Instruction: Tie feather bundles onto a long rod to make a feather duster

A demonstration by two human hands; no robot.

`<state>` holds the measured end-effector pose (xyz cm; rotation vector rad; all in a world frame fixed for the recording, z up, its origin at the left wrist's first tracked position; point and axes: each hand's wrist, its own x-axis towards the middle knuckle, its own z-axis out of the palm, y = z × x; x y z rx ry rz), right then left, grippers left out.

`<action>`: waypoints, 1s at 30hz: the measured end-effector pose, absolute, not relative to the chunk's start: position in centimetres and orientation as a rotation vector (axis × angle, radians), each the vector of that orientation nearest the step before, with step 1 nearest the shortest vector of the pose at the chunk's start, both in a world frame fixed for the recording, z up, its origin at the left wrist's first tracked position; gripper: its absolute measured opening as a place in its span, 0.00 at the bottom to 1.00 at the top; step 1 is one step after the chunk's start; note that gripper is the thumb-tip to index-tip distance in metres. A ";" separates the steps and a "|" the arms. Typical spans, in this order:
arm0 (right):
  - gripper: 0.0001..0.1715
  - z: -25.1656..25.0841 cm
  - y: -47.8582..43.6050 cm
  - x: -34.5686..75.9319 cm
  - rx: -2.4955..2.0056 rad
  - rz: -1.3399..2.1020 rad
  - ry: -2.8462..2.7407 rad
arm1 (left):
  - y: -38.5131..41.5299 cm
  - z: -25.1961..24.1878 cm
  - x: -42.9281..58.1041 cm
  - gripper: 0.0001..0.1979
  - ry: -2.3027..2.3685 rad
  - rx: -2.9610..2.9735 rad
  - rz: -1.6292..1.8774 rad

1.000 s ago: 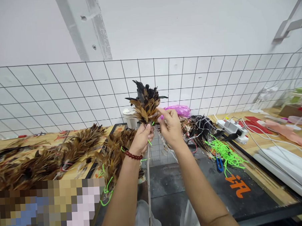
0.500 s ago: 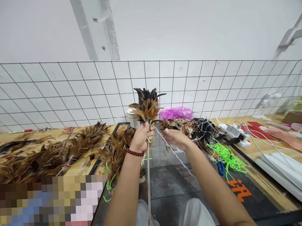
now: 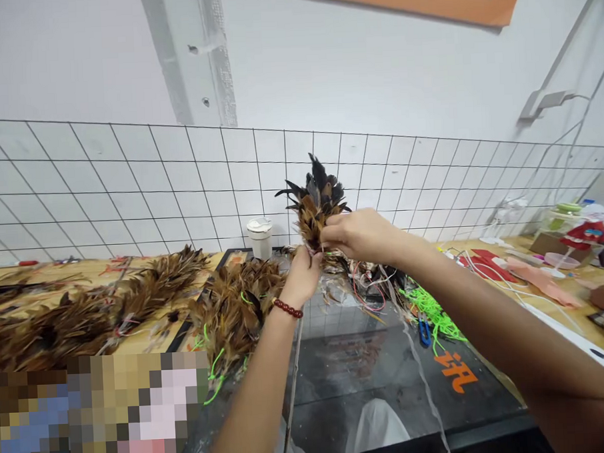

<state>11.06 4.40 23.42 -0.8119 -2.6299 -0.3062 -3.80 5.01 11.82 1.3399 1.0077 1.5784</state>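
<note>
A feather duster (image 3: 315,199) with brown and black feathers stands upright in front of me. My left hand (image 3: 305,274) is closed around its base, just below the feathers. A thin stick (image 3: 294,360) runs down from that hand toward my lap. At the right side of the lower feathers, my right hand (image 3: 356,235) has its fingers pinched together; what lies between the fingertips is hidden. A pale twisted string (image 3: 422,371) hangs to the lower right, its upper part passing behind my right forearm.
Brown feather bundles (image 3: 239,289) lie left of the dark tabletop (image 3: 358,377), and more feather lengths (image 3: 155,293) farther left. A white lidded cup (image 3: 260,236) stands behind. Green cords (image 3: 438,314) and a blue tool (image 3: 425,332) lie right. A wire grid (image 3: 200,184) lines the wall.
My right hand has moved up and in to the feathers, its fingers now pinched. The duster has shifted a little right and turned, and the string hangs farther right. The view has shifted slightly.
</note>
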 end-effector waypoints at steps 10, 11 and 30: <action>0.04 28.7 7.6 9.1 -0.667 -0.030 -2.954 | 1.4 15.5 0.0 0.09 0.940 1.894 1.328; 0.04 28.8 7.0 9.5 -0.646 -0.001 -2.963 | 1.4 15.6 0.2 0.08 0.924 1.848 1.293; 0.03 24.9 3.9 13.5 -0.696 0.038 -2.875 | -4.7 13.4 2.9 0.06 1.315 2.038 1.212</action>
